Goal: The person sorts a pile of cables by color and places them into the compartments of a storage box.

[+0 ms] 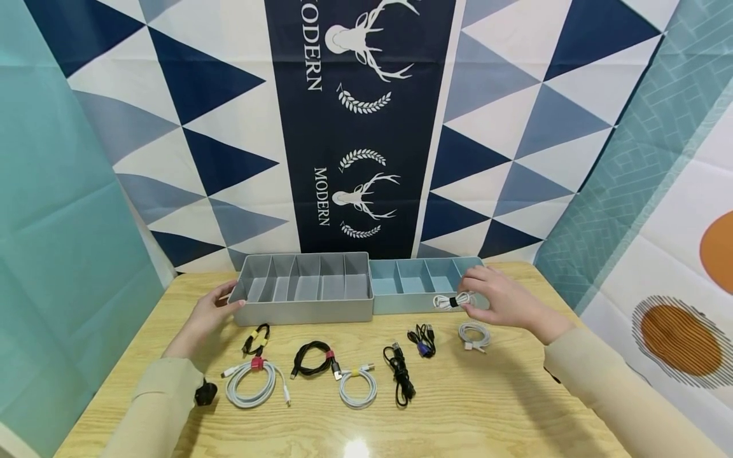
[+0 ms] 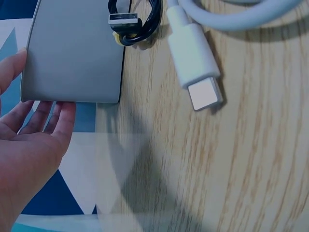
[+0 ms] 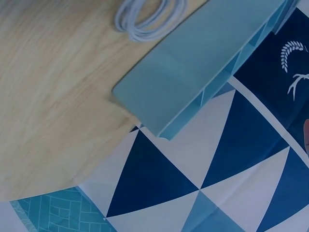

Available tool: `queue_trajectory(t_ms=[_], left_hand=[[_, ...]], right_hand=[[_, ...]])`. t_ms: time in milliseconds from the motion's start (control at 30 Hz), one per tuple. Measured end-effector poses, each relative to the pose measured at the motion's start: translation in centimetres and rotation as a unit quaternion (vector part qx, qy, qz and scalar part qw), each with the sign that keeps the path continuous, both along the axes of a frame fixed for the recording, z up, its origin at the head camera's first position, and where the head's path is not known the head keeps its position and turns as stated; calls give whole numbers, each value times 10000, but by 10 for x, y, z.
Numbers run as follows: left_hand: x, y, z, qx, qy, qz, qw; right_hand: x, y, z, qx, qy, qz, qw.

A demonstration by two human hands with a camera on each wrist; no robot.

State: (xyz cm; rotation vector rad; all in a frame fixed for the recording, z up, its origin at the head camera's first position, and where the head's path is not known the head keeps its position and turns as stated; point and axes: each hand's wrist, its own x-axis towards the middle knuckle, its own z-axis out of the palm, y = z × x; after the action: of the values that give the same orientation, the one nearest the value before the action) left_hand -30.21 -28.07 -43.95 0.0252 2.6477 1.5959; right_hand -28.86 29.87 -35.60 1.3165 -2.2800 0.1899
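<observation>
At the left end of the grey divided box [image 1: 303, 312], my left hand [image 1: 209, 315] holds the corner. In the left wrist view, its thumb touches the rim and its fingers [image 2: 65, 118] lie against the end wall. My right hand [image 1: 495, 296] pinches a coiled white cable [image 1: 443, 302] with a black tie, held up before the front wall of the blue divided box [image 1: 401, 305]. Only a sliver of that hand shows in the right wrist view; the held cable is outside it. Beneath the right hand, a white coiled cable [image 1: 474, 332] lies on the table.
More cables lie along the wooden table [image 1: 458, 413]: a black one with yellow ends [image 1: 256, 339], a white coil with a red tie [image 1: 252, 385], a black coil [image 1: 312, 359], a yellow-tied white coil [image 1: 357, 388], and black bundles [image 1: 401, 375]. Patterned cloth [image 1: 229, 159] hangs behind.
</observation>
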Motion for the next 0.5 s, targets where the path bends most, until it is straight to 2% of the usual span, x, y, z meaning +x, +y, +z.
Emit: queue_trajectory(t_ms=[233,500], left_hand=[[1,0,-3,32,4,35,10000],[1,1,-2,64,-29,74,9999]], right_hand=[[-9,-4,4,-131,52,-11,9999],[-22,-9,9,-148,104,-57,9998]])
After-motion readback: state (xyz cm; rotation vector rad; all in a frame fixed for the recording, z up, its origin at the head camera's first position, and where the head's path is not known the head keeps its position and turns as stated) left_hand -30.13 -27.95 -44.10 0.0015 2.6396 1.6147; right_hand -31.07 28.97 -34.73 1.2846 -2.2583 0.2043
